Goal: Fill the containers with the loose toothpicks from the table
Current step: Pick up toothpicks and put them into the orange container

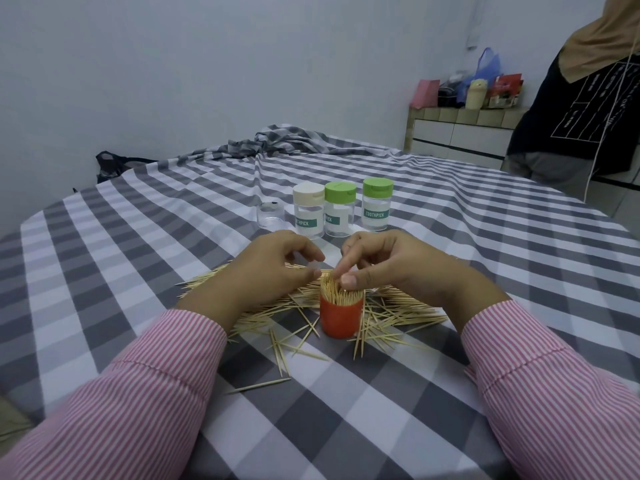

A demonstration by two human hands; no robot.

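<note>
1. Fingers [348,280] of our right hand [391,268] are bent down over the short orange-red plastic cup [341,318]; thumb and forefinger tips touch the upright bundle of wooden toothpicks [341,293] that fills it, pinching at their tops.
2. Our left hand [266,268] sits just left of the cup with its fingers curled — thumb and forefinger nearly meet near the bundle, and we cannot tell whether a pick lies between them.
3. Both wrists come out of pink-and-white striped sleeves [145,386].
4. Loose pale wooden toothpicks [391,317] lie scattered on the grey-and-white checked tablecloth [138,237], fanned under both hands and all around the cup, with a few stray ones nearer us.
5. Beyond the hands stand three clear plastic jars in a row: a clear jar with a cream lid [308,209], a clear jar with a green lid in the middle [339,209] and a clear jar with a green lid on the right [377,204]. Each bears a white label with a teal band; "TOOTHPICK" reads plainly on the right one and mostly on the left, while the middle one is partly turned away.
6. A small lidless clear plastic cup [270,215] stands just left of the cream-lidded jar.
7. At far right a person in a dark printed top [571,109] stands beside a low tiled cabinet [457,133] — the print is too small to read.
</note>
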